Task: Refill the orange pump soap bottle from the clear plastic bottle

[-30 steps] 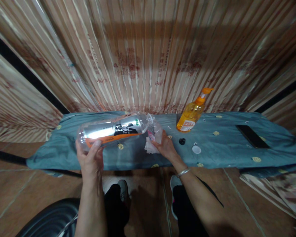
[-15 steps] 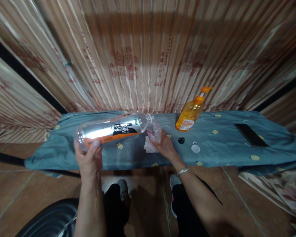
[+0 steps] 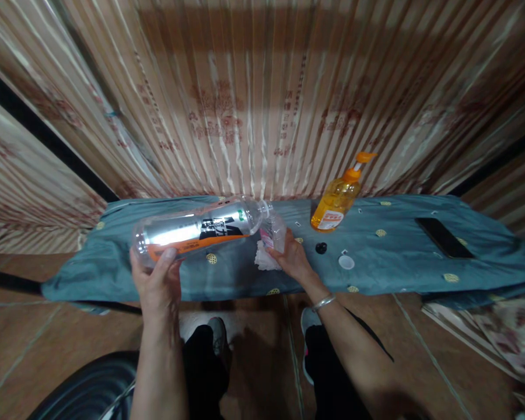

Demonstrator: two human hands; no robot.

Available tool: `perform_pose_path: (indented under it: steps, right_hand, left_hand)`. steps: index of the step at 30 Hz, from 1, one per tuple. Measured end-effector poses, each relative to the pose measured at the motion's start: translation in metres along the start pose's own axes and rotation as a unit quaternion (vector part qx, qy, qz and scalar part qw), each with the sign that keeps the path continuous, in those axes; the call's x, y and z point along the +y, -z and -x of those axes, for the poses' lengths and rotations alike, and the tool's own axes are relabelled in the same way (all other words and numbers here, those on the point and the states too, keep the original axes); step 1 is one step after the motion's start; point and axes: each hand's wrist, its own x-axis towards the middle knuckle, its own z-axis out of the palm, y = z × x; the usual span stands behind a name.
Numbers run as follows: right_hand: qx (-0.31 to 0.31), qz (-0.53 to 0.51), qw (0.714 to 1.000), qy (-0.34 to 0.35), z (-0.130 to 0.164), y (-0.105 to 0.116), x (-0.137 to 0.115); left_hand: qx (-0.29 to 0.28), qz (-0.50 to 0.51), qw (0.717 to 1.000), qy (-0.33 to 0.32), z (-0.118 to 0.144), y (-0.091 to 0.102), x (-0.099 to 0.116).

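Almost nothing has moved over the last second: the left hand (image 3: pixel 155 280) still grips the base end of the big clear bottle (image 3: pixel 199 229), held on its side with the open neck aimed right. The right hand (image 3: pixel 289 256) stays wrapped around a small clear cup (image 3: pixel 276 232) right at that mouth, with crumpled white tissue (image 3: pixel 265 259) under it. So the tipping is steady, and the bottle looks empty. Beyond the right hand stand an orange pump bottle (image 3: pixel 335 204), a black cap (image 3: pixel 321 248) and a white lid (image 3: pixel 346 262).

Our left hand (image 3: pixel 157 283): raised, fingers curled in a grip. Our right hand (image 3: pixel 292 259): extended forward, apparently pinching; wrist braceleted.
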Motion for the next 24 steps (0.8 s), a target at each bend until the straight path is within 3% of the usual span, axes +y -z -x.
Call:
perform_pose_path:
  steps: [24]
  right_hand:
    - [-0.005, 0.002, 1.0, -0.025, 0.0002, 0.0025, -0.0058]
  left_hand:
    - [-0.009, -0.001, 1.0, -0.003, 0.0009, -0.0011, 0.0023]
